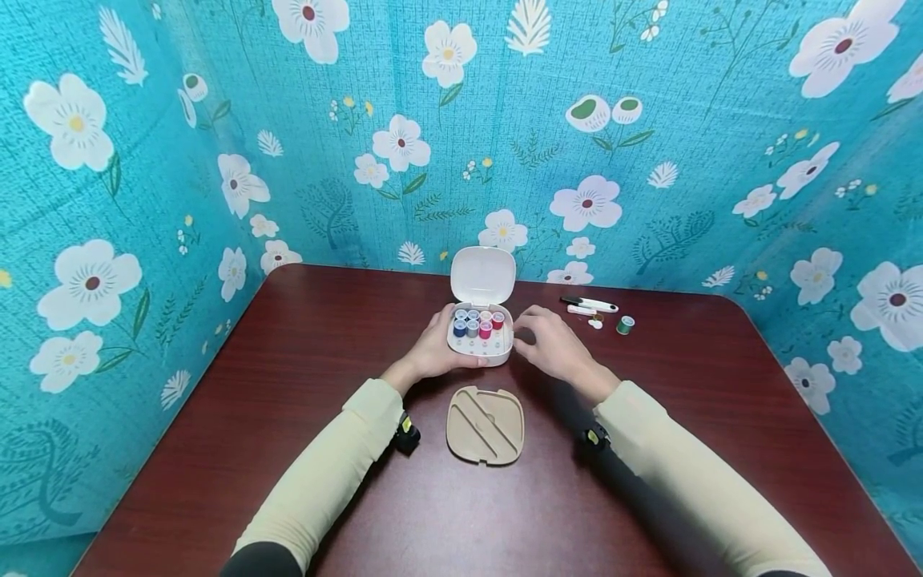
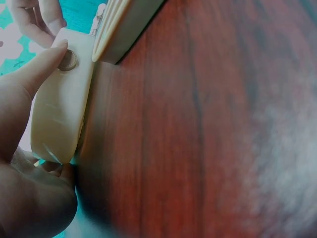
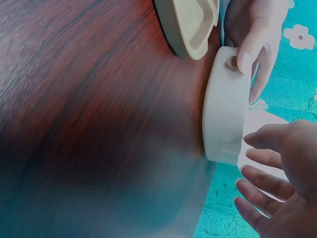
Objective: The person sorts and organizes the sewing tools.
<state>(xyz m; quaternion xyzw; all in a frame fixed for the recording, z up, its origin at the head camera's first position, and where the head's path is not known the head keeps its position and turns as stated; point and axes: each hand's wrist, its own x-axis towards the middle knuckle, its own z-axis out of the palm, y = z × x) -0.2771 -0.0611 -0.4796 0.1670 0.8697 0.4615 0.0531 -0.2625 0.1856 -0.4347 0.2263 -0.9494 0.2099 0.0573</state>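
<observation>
A white sewing box (image 1: 497, 360) stands on the table with its hinged lid (image 1: 483, 275) raised. Blue, grey, pink and red thread spools (image 1: 473, 328) fill the back rows inside, and bare pegs show in front of them. My left hand (image 1: 435, 346) grips the box from its left side. In the left wrist view its thumb (image 2: 42, 67) lies by a round button on the front wall. Fingers apart and relaxed, my right hand (image 1: 550, 344) is at the box's right rim; the right wrist view shows nothing held between the fingers (image 3: 267, 183).
A beige tray (image 1: 485, 426) with diagonal grooves lies in front of the box. To the right are a slim white tool with a black tip (image 1: 591, 304), a small white-and-pink item (image 1: 580, 310) and a green thread spool (image 1: 625, 324). Flowered blue cloth (image 1: 324, 200) hangs behind the table.
</observation>
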